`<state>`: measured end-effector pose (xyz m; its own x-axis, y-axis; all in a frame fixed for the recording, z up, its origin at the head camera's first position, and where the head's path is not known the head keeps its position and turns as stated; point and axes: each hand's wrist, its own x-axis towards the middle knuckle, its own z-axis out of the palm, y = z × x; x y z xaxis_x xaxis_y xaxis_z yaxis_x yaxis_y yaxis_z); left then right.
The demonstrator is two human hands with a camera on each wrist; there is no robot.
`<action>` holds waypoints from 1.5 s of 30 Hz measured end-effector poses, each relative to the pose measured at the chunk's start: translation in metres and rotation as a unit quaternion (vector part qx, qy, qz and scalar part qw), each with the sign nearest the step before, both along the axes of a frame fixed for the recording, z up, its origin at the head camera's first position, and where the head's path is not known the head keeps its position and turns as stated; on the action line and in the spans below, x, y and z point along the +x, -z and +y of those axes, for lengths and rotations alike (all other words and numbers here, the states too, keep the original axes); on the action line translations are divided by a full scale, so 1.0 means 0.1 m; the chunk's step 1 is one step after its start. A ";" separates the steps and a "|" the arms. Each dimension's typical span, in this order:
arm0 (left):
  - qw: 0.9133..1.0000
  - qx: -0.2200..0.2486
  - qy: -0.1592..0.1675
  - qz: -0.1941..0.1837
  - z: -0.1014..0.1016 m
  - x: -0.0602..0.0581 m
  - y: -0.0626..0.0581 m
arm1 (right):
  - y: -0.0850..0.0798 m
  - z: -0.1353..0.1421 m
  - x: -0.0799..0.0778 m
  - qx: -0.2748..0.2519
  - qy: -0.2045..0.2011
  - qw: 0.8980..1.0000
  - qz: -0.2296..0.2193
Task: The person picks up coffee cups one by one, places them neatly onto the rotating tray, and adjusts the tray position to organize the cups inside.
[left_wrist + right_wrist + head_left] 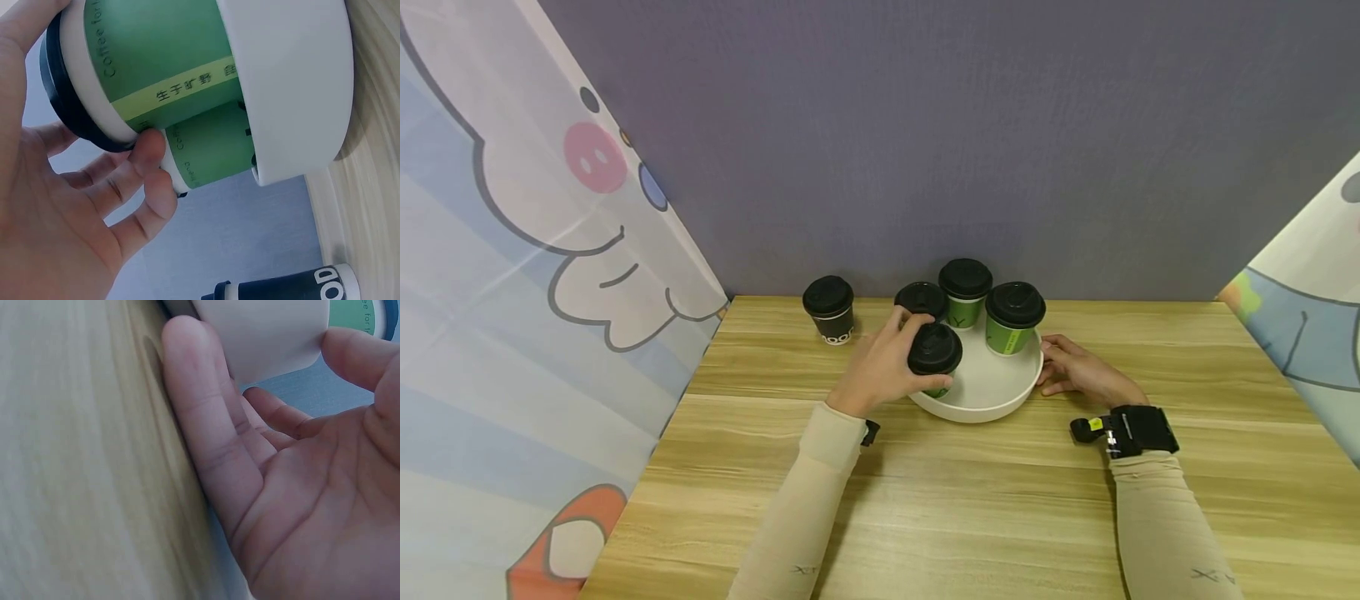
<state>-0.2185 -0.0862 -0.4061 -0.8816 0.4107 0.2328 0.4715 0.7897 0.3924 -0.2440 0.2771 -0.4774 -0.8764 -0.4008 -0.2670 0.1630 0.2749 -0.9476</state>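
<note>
A round white tray (981, 410) sits on the table with several green paper coffee cups with black lids in it. My left hand (883, 364) holds the front-left coffee cup (165, 56) near its lid, thumb and fingers around it; the tray wall hides the cup's base. Behind it stand a left cup (921, 300), a back cup (964, 292) and a right cup (1013, 318). At the tray's right side, my right hand (1078, 371) grips the wall, its thumb near the rim and fingers low by the base, close to the tabletop.
A black paper cup (831, 310) with white lettering and a black lid stands left of the tray. Behind the wooden table (985, 508) rises a grey panel (925, 150). Cartoon-printed sheets (535, 333) flank the table.
</note>
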 end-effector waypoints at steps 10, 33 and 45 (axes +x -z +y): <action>1.000 0.006 0.009 -0.010 0.03 0.01 0.01 | 0.00 0.01 -0.02 -0.006 -0.002 1.000 -0.001; 1.000 0.020 0.008 -0.022 -0.01 0.00 0.04 | 0.00 0.06 0.00 -0.022 -0.058 0.998 0.002; 1.000 0.017 0.006 -0.018 -0.06 -0.02 0.03 | -0.03 0.07 0.02 -0.025 -0.054 0.998 0.001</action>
<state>-0.2208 -0.0922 -0.4088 -0.8848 0.4133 0.2153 0.4658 0.7703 0.4356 -0.2417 0.2842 -0.4746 -0.8280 -0.5052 -0.2432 0.1338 0.2431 -0.9607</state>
